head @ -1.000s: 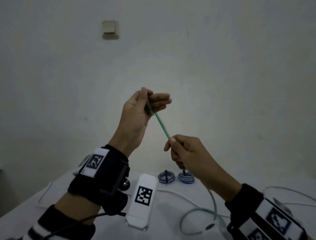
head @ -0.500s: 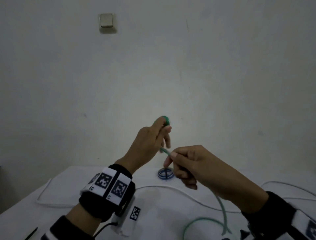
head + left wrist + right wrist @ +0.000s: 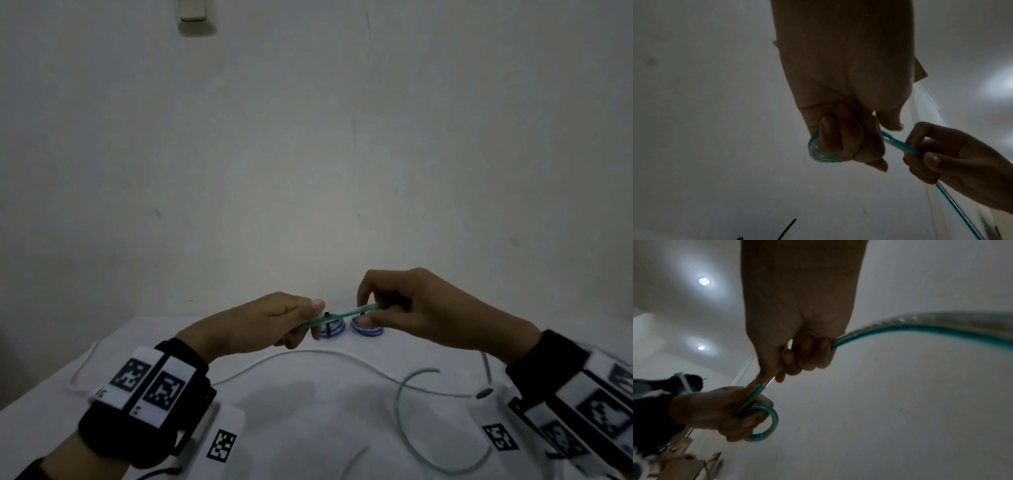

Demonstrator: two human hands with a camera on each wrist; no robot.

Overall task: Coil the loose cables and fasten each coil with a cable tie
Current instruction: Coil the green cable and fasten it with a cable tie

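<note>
Both hands have dropped from chest height to just above the white cloth-covered bench (image 3: 308, 428) since a second ago, and the stretch of cable between them now runs nearly level. From the head view, the left hand (image 3: 260, 325) and right hand (image 3: 421, 308) each pinch the thin translucent green cable (image 3: 337, 314), whose slack curves down onto the bench at the right; behind it sit two small blue-and-white coils fastened with dark ties (image 3: 349, 328), and a loose white cable (image 3: 308, 356) snakes across the cloth. From the left wrist, the left hand (image 3: 846, 123) curls its fingers through a small green loop, the cable (image 3: 900, 146) leading to the right hand's (image 3: 941, 159) pinch. From the right wrist, the right hand (image 3: 797, 345) grips the cable (image 3: 920, 331) in closed fingers, while the left hand (image 3: 719, 410) holds the loop.
</note>
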